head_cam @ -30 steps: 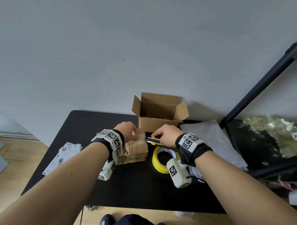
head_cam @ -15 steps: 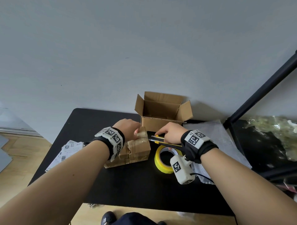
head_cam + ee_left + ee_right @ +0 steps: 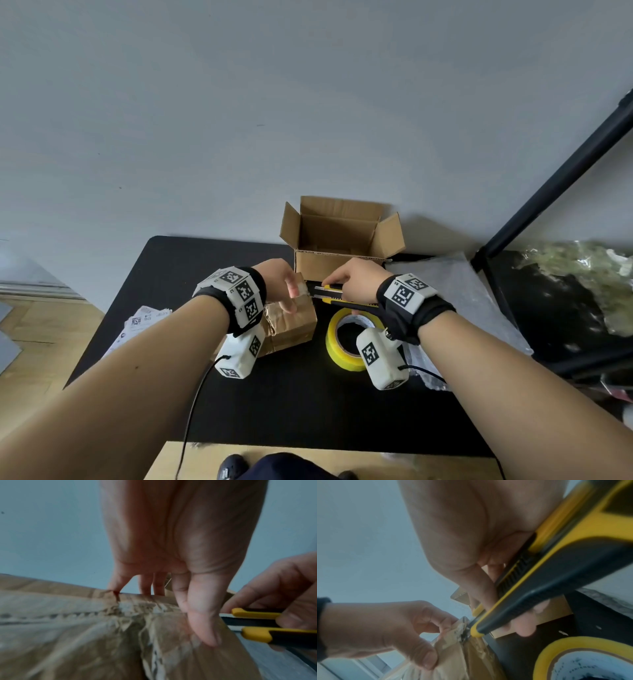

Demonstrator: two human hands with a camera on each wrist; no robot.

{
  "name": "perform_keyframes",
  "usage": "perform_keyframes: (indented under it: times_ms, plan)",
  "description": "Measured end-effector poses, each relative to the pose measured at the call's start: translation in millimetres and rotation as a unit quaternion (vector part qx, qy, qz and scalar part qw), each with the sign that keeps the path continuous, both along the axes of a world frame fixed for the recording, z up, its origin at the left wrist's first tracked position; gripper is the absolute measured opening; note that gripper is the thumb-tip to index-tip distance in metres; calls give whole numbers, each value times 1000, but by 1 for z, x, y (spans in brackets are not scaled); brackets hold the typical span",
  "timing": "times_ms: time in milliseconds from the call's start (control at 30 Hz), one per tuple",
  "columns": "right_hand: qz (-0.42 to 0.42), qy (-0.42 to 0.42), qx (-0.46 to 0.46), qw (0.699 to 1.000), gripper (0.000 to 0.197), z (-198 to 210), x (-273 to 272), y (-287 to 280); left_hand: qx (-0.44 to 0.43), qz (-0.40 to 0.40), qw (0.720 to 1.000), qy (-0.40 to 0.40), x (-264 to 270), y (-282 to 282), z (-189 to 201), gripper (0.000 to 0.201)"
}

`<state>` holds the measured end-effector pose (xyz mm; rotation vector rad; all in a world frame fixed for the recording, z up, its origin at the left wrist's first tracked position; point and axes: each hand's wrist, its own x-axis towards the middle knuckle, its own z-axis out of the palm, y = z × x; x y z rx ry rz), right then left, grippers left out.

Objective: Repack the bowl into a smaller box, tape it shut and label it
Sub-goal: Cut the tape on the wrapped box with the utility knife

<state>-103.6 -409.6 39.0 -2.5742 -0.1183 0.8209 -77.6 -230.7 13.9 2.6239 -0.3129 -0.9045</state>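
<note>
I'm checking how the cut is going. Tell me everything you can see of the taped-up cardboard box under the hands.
The taped box is small, brown, creased cardboard wrapped in wrinkled, glossy tape, still closed. It sits on the black table, in front of the open empty box and left of the yellow tape roll. The left hand grips its top, thumb pressing the near face. The right hand holds a yellow-black utility knife whose tip meets its upper right edge.

Setting: a small packing station in a plain room.
Surface: black table (image 3: 308, 404) set against a bare grey wall (image 3: 274, 102), wood floor (image 3: 41, 339) alongside.
Supplies: open cardboard box (image 3: 339, 240), yellow tape roll (image 3: 337, 346), printed labels (image 3: 144, 320), bubble wrap (image 3: 455, 294).
</note>
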Motion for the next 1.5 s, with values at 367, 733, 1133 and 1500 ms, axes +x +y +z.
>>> perform_keyframes:
  times_ms: [367,733,1133,1500]
  plan:
    - [-34,-9,13,999,50,3,4,1,-70,123,988,-56,6,22,0,8]
    - [10,-4,16,1000,50,-4,8,38,76,116,984,-115,-2,57,-6,41]
    - [45,-18,-2,999,56,-1,13,56,62,202,973,-91,-4,64,-11,54]
    - [27,-28,-7,999,56,0,15,54,16,307,942,-138,-3,78,-9,50]
